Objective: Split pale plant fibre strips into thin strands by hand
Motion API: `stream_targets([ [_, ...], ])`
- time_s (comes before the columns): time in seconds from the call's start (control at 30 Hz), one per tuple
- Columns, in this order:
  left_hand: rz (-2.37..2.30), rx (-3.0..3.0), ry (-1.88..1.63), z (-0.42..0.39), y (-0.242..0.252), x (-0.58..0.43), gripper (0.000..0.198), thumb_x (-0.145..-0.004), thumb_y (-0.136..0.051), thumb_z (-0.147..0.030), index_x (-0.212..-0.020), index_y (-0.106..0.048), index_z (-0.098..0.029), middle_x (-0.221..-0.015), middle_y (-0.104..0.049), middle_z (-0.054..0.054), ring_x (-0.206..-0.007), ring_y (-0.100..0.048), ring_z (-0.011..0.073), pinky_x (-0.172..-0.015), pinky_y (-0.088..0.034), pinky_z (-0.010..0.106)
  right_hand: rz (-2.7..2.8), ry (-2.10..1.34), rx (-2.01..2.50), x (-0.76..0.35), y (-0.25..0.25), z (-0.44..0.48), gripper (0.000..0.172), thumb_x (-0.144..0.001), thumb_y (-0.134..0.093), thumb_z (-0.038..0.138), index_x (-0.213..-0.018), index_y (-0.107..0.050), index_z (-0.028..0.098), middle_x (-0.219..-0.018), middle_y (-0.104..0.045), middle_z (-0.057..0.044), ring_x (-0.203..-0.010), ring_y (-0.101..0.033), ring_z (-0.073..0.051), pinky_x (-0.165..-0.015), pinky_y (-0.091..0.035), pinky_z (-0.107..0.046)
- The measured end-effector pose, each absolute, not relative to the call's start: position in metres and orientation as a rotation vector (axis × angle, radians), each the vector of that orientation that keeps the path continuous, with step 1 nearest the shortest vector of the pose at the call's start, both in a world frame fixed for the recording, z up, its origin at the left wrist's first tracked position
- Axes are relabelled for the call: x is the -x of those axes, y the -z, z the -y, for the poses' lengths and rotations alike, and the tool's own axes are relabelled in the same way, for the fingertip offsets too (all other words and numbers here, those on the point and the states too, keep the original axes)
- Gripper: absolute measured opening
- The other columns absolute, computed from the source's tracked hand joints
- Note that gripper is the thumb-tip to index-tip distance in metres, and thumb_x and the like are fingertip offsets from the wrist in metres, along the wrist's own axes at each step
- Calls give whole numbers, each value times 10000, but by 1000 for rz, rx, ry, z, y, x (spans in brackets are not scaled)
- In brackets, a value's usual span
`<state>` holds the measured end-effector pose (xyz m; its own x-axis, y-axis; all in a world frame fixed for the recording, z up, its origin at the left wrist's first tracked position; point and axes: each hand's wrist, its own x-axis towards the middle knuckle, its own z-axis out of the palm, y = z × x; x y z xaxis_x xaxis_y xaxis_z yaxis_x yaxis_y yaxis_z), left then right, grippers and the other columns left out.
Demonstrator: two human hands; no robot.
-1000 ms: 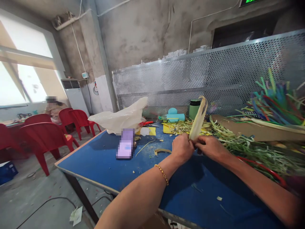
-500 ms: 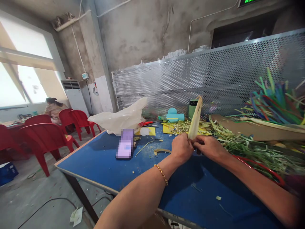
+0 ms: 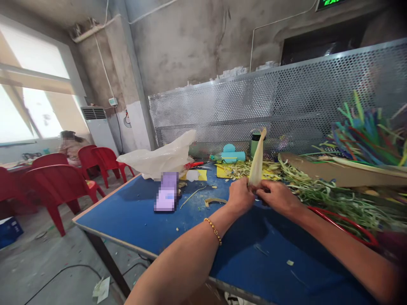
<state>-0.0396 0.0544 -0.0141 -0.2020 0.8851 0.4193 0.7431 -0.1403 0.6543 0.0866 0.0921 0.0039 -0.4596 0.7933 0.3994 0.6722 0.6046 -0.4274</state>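
Note:
A pale, yellowish corn husk (image 3: 257, 163) stands upright above the blue table, its narrow tip pointing up. My left hand (image 3: 241, 195) is closed around its lower end from the left. From the right, my right hand (image 3: 276, 197) pinches the same end, and the fingers of both hands almost meet. What lies between the fingertips is partly hidden. A curled dry strip (image 3: 215, 201) lies on the table just left of my left hand. Behind the husk stands a green container with a dark lid (image 3: 255, 146).
A phone (image 3: 166, 192) and a white plastic bag (image 3: 159, 156) lie on the table's left part. Shredded husk strips (image 3: 330, 197) heap at the right, near a red hoop (image 3: 346, 226) and coloured strips (image 3: 365, 135). Perforated metal panel (image 3: 203, 114) stands behind. A person sits beyond red chairs (image 3: 57, 182).
The husk's bent-over tip has shifted slightly left and now looks narrower and straighter. Both hands stay at its base, moved slightly left.

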Motion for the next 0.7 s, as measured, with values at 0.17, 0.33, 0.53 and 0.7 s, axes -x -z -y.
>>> stream_targets([
  [0.17,-1883,-1810,-1338,-58,16,42,101,-799,-526,-189,-758,-618,-181,-815,-704,87,-780,-620,205,-679,-420,287,2242,-358,1108,-87,4,-100,180,-749,-460,265,-581,-491,209,-509,-599,-15,-484,-565,-147,-520,-385,-247],
  [0.33,-1706,-1633,-1436,-64,18,44,130,-790,-544,-165,-662,-568,-172,-614,-602,22,-598,-561,148,-580,-394,246,2158,-764,962,-92,8,-107,213,-774,-533,346,-638,-549,183,-514,-598,-7,-438,-563,-134,-424,-401,-221],
  [0.53,-1539,-1558,-1418,-68,21,47,173,-793,-520,-161,-621,-538,-160,-498,-505,-31,-442,-468,94,-465,-334,213,1990,-1027,933,-97,7,-105,225,-730,-669,334,-633,-613,139,-529,-617,-12,-435,-564,-104,-386,-419,-180],
  [0.7,-1493,-1529,-1422,-69,21,52,177,-749,-569,-164,-575,-538,-153,-456,-495,-40,-422,-456,81,-434,-300,198,1962,-1054,971,-94,6,-100,162,-752,-598,181,-596,-608,137,-543,-636,-11,-412,-564,-92,-371,-431,-174],
])
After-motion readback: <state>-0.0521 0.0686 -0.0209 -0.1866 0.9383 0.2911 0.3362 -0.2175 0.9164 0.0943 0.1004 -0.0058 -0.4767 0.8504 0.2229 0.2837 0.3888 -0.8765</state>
